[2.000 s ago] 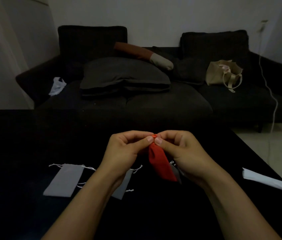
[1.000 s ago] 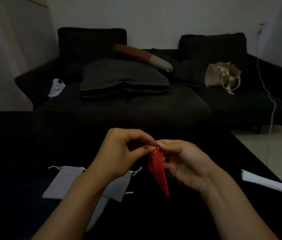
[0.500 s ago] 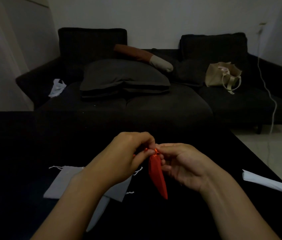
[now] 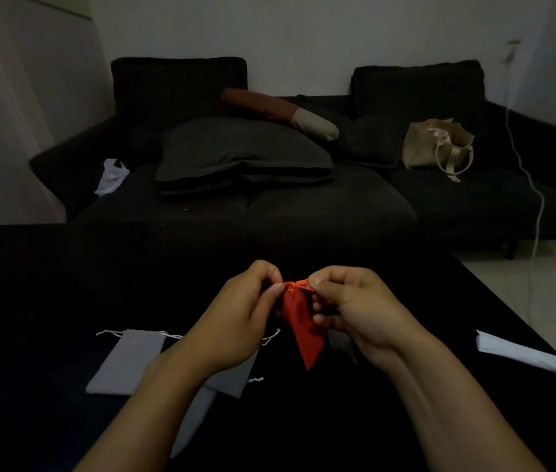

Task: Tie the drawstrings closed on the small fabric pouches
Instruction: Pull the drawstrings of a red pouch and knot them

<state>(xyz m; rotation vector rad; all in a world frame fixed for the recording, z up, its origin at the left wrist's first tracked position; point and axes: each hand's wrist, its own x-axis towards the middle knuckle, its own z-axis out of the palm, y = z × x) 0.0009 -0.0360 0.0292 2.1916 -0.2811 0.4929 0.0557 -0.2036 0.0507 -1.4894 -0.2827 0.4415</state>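
Both hands are raised at the lower centre of the frame, above the dark counter (image 4: 48, 284). By the left hand (image 4: 235, 321) the gathered mouth of the red pouch (image 4: 303, 321) is pinched between thumb and curled fingers; by the right hand (image 4: 358, 308) the orange drawstring (image 4: 298, 284) at that mouth is pinched from the other side, its remaining fingers curled below. The two hands are set close together, with only the cinched neck of the pouch between the fingertips.

The red pouch is held clear of the counter, hanging from its mouth. Its long axis is nearly vertical in the picture, leaning slightly toward the lower right; the closed neck points up toward the sofa (image 4: 303, 206), and the bottom corner points down toward the lower edge of the frame.

Behind the hands, across the upper half of the frame, the dark sofa is seen, with a large grey cushion (image 4: 242, 155) left of centre and a beige tote bag (image 4: 436, 144) at the upper right.

On the counter at the lower left a grey pouch (image 4: 130, 362) is laid flat, its white cords spread at its far end; a second grey pouch (image 4: 235, 379) is partly hidden under the left wrist. A white folded item (image 4: 522, 352) is seen at the right edge of the counter.
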